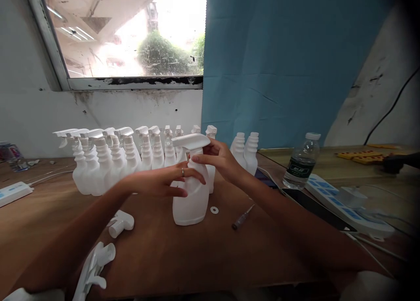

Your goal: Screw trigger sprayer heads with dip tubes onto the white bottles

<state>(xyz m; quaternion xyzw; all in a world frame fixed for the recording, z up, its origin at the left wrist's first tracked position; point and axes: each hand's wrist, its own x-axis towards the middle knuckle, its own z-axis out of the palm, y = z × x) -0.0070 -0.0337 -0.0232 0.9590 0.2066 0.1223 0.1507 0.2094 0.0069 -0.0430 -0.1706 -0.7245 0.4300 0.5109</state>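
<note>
A white spray bottle [190,207] stands upright on the brown table in front of me, with a white trigger spray head [192,140] on its neck. My left hand [169,178], a ring on one finger, wraps round the bottle's upper body from the left. At the neck, my right hand [219,159] grips the spray head's collar between thumb and fingers. Beside my left forearm lie two loose spray heads, a short one [121,223] and a longer one [95,268] nearer me. A small white washer [214,210] rests right of the bottle.
Several white bottles with spray heads [101,169] stand in a row behind. Two bottles without heads [251,154] are farther right. A small screwdriver [243,217], a water bottle [302,163], a dark phone [316,209] and a power strip [348,209] lie or stand on the right.
</note>
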